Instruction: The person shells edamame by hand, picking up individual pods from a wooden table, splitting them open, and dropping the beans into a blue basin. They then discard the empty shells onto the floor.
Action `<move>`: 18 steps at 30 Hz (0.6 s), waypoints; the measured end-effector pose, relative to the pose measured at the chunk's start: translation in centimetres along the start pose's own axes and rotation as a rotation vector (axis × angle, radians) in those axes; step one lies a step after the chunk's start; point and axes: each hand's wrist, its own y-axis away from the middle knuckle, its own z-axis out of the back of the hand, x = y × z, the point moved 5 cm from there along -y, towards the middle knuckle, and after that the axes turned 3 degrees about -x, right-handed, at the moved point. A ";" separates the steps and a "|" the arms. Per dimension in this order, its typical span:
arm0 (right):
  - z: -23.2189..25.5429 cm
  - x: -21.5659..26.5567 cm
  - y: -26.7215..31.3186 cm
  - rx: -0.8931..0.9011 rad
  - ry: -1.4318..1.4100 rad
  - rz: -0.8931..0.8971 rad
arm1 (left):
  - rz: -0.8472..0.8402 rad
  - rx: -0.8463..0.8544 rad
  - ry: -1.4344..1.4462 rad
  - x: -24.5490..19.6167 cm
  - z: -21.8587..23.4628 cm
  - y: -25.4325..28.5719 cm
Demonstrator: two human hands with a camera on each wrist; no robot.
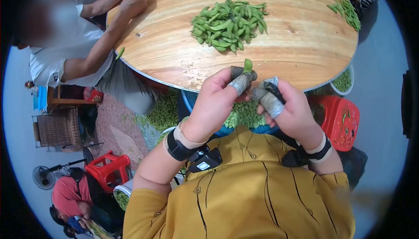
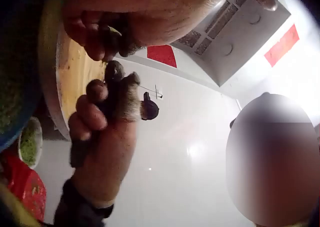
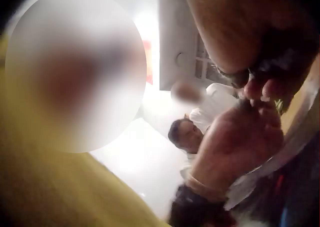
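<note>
My left hand [image 1: 209, 101] pinches a green soybean pod [image 1: 247, 66] between its wrapped thumb and finger, with the pod's tip standing up past them. Close beside it is my right hand [image 1: 294, 110], fingers curled inward, its wrapped thumb and fingertips right at the left hand's fingers. Whether the right hand pinches anything I cannot tell. Grey and silver tape covers several fingertips. Below both hands, a blue basin [image 1: 187, 101] holds shelled green beans [image 1: 248, 116]. A heap of pods [image 1: 227, 26] lies on the round wooden table [image 1: 301, 51] ahead.
More pods [image 1: 347, 14] lie at the table's right edge. A red stool [image 1: 345, 123] and a white bucket [image 1: 349, 82] with beans stand at right. A person [image 1: 70, 56] works at left; another red stool [image 1: 109, 169] and a fan [image 1: 43, 177] stand lower left.
</note>
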 end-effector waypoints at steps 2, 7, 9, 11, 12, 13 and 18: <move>0.7 0.3 0.2 -0.005 -0.006 0.018 | -0.008 0.017 -0.073 0.6 0.2 0.3; 1.3 0.6 0.2 -0.022 0.141 0.241 | -0.001 0.066 -0.211 0.7 -0.8 0.6; 1.4 0.5 0.2 -0.026 0.143 0.247 | -0.030 0.100 -0.197 0.4 -1.4 0.7; 1.5 0.3 0.2 -0.027 0.146 0.252 | -0.096 0.103 -0.286 0.8 -1.2 0.7; 1.5 0.0 0.1 -0.017 0.098 0.222 | -0.166 0.102 -0.372 0.8 -1.2 0.7; 1.5 -0.2 0.1 -0.006 0.050 0.193 | -0.163 0.104 -0.373 1.0 -1.2 0.7; 1.6 -0.8 -0.1 0.063 -0.080 0.118 | -0.323 0.034 -0.538 0.6 -1.0 0.9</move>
